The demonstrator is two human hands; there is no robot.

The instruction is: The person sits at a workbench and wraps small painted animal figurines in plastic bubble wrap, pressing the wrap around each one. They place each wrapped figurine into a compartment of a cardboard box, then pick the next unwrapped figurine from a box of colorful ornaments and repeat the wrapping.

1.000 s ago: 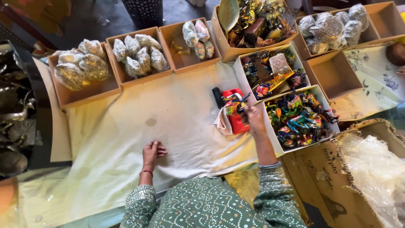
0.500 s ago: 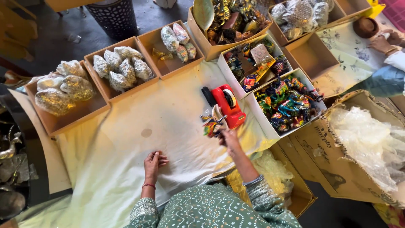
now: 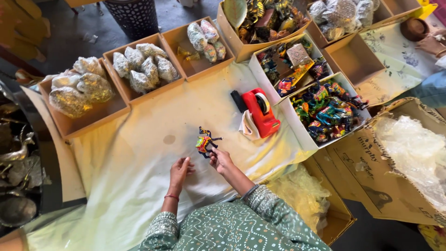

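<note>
A small painted animal figurine (image 3: 204,142), multicoloured in blue, red and yellow, is held just above the pale cloth (image 3: 139,153) that covers the table, roughly at its middle. It is pinched from below by the fingertips of the right hand (image 3: 220,159), which is closed around its lower part. The left hand (image 3: 180,170) is laid on the cloth just beside the right one, fingers loosely curled and nothing gripped; a red thread is worn at its wrist.

Near the figurine, up and to the right, a red tape dispenser (image 3: 261,111) is set on the cloth, with a crumpled scrap of wrapping (image 3: 248,126) touching its near side. Beyond it, a white box (image 3: 329,110) is filled with more bright painted figurines, and a second white box (image 3: 290,65) behind it is packed with similar pieces.

Along the far edge of the table, brown cardboard trays (image 3: 121,95) are lined up, several of them loaded with objects wrapped in clear film. To the right, a large cardboard carton (image 3: 371,172) with clear plastic sheeting inside is seen.
</note>
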